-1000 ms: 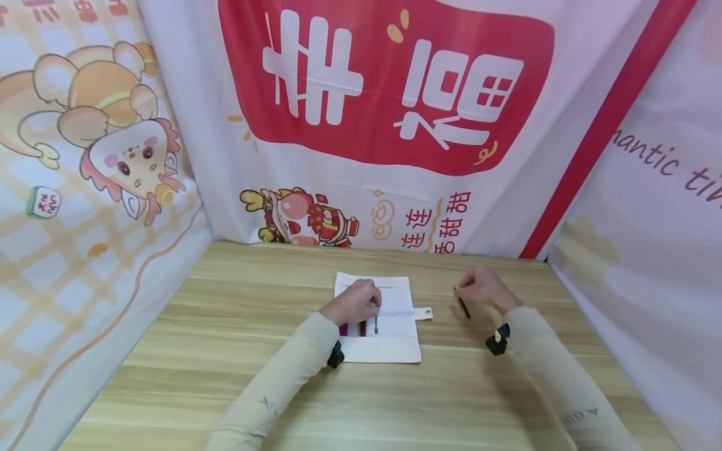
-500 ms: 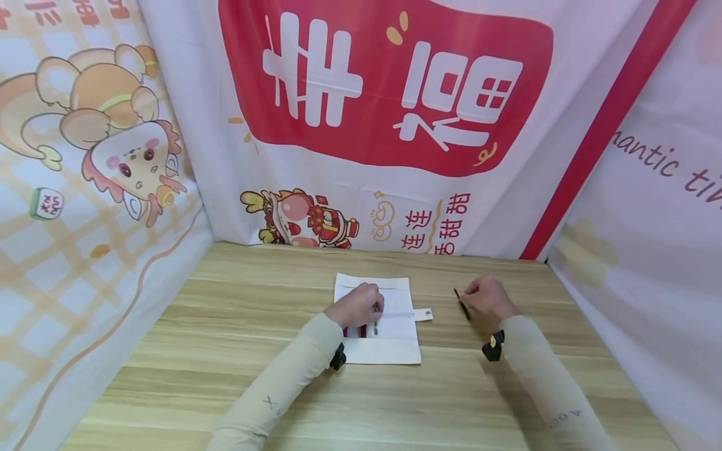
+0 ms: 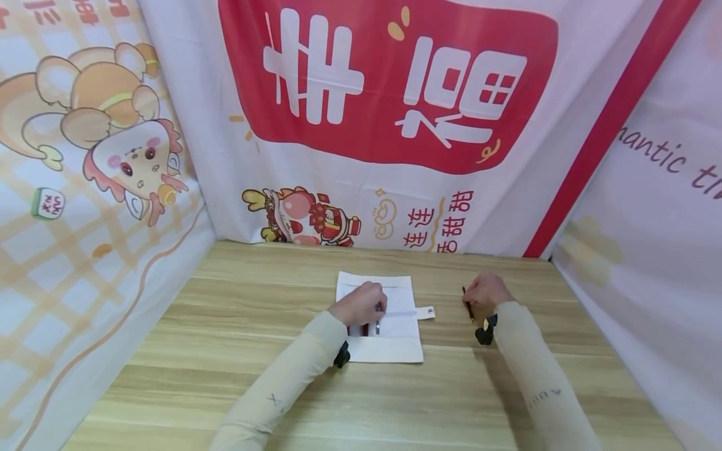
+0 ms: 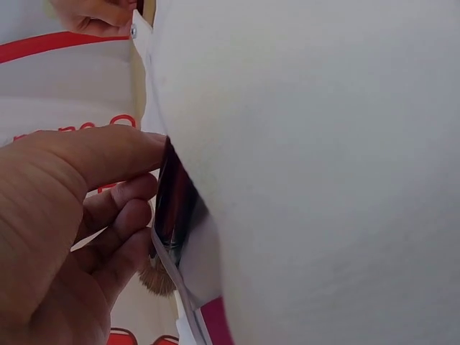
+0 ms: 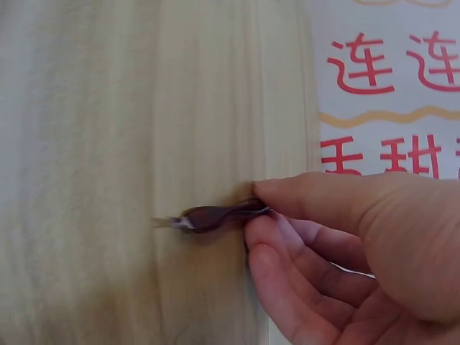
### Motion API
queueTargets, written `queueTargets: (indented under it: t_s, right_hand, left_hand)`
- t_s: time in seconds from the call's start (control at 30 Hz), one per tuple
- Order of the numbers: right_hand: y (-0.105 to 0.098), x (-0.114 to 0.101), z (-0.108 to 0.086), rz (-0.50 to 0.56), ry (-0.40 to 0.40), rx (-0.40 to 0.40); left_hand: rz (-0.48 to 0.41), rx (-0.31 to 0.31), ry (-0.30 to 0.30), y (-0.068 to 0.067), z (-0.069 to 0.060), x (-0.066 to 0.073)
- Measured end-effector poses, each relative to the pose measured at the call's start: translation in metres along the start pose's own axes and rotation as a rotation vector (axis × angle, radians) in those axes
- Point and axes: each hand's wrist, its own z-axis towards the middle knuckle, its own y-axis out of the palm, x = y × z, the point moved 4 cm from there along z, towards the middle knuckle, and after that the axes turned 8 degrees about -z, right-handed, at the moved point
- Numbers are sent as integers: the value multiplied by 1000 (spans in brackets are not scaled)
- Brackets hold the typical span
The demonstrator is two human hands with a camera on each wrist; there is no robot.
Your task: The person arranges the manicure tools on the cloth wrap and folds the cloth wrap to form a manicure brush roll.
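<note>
A white fabric brush case (image 3: 389,349) with a pocket lies spread on the table. My left hand (image 3: 361,304) is over its upper left part, pinching the pocket's edge between thumb and fingers. Inside the pocket, the left wrist view shows dark-handled brushes (image 4: 171,201); tan bristles (image 4: 158,280) show below. A magenta item (image 4: 215,320) is partly hidden by the white fabric. Right of the case, my right hand (image 3: 487,293) pinches a small makeup brush (image 5: 215,215) by its dark red handle, just over the table. Its thin bristle tip points away from the fingers.
A strap with a snap (image 3: 425,312) sticks out from the case's right side towards my right hand. The wood-grain table (image 3: 271,376) is bounded by printed cloth at the back (image 3: 451,181) and on both sides.
My right hand has shifted slightly right with the brush and changed its hold along the handle; the brush now stands steeper. My left hand has stayed almost still at the case.
</note>
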Motion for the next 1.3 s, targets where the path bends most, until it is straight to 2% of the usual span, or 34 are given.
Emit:
queueTargets:
  t_s: [0.17, 0.27, 0.4, 0.7, 0.73, 0.83, 0.93, 0.97, 1.3]
  right_hand:
    - [3, 9, 5, 152, 102, -80]
    - [7, 16, 7, 256, 131, -101]
    - [12, 23, 10, 327, 126, -104]
    - [14, 25, 10, 317, 89, -76]
    - [14, 25, 10, 319, 88, -73]
    - [14, 25, 9, 320, 78, -69]
    - [14, 24, 8, 343, 100, -62]
    - [15, 23, 8, 347, 105, -61]
    - [19, 18, 0, 407, 139, -18]
  left_hand:
    - [-8, -17, -30, 0, 3, 2]
    - [-2, -32, -58, 1, 6, 3]
    - [8, -59, -100, 2, 8, 4]
    - [-12, -73, -123, -4, 9, 7]
    - [-11, -66, -108, 3, 13, -3]
    - [-10, -65, -110, 2, 14, -4]
    - [9, -63, -121, 4, 15, -5]
    - [11, -70, -138, -2, 11, 4]
    - [20, -71, -159, 2, 12, 2]
